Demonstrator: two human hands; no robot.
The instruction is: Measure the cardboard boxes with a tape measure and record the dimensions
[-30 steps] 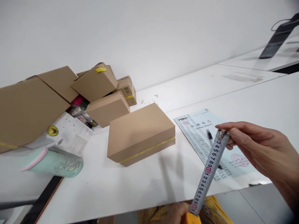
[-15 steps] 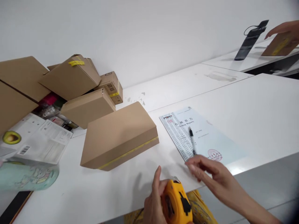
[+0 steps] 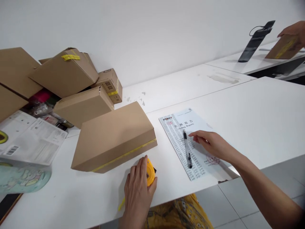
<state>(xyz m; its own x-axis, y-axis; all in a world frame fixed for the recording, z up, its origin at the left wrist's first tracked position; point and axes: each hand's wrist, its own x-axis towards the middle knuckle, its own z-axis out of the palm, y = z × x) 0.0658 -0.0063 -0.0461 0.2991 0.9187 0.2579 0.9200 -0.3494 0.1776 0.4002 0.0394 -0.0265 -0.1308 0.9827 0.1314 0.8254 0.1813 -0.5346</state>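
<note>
My left hand (image 3: 138, 187) is closed around a yellow tape measure (image 3: 150, 172), which rests on the white table in front of a closed cardboard box (image 3: 116, 136). A short yellow strip (image 3: 121, 204) shows beside the wrist. My right hand (image 3: 212, 143) hovers over a pale blue report booklet (image 3: 202, 149), empty, its index finger stretched out and the other fingers loosely bent. The fingertip is just right of a black and clear pen (image 3: 187, 149) lying on the booklet; whether they touch I cannot tell.
More cardboard boxes (image 3: 64, 73) are piled at the left against the wall. Nearer lie a white printed package (image 3: 35, 136) and a mint-green bottle (image 3: 26, 178). At the far right stands a dark bottle (image 3: 254, 44), and another person's hand (image 3: 294, 29) holds a small box (image 3: 283, 47).
My left hand has lowered the tape measure onto the table beside the box. My right hand has moved forward from the booklet's near edge to the pen's upper end.
</note>
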